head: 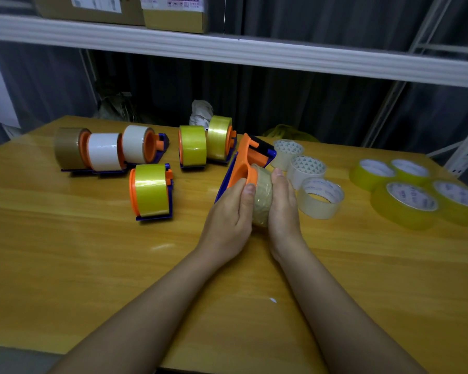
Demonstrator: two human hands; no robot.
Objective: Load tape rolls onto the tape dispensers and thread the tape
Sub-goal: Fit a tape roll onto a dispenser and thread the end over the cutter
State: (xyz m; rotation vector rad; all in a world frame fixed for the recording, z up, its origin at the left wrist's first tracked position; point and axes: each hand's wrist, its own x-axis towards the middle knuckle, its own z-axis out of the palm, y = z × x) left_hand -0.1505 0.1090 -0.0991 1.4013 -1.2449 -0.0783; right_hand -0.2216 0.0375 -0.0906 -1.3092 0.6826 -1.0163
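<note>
Two hands meet on one clear tape roll, which sits against the orange hub of a blue-and-orange dispenser lying tilted on the wooden table. The left hand grips the hub and roll edge, thumb curled over; the right hand cups the roll's outer face with straight fingers. Judgement: the roll is being seated; press squarely along the hub axis, steady the frame, and confirm which way the tape unwinds before threading. Left of this dispenser stand six loaded dispensers. Immediately right of it lie three clear spare rolls, close enough to be knocked; four yellow rolls lie farther right, well apart.
</note>
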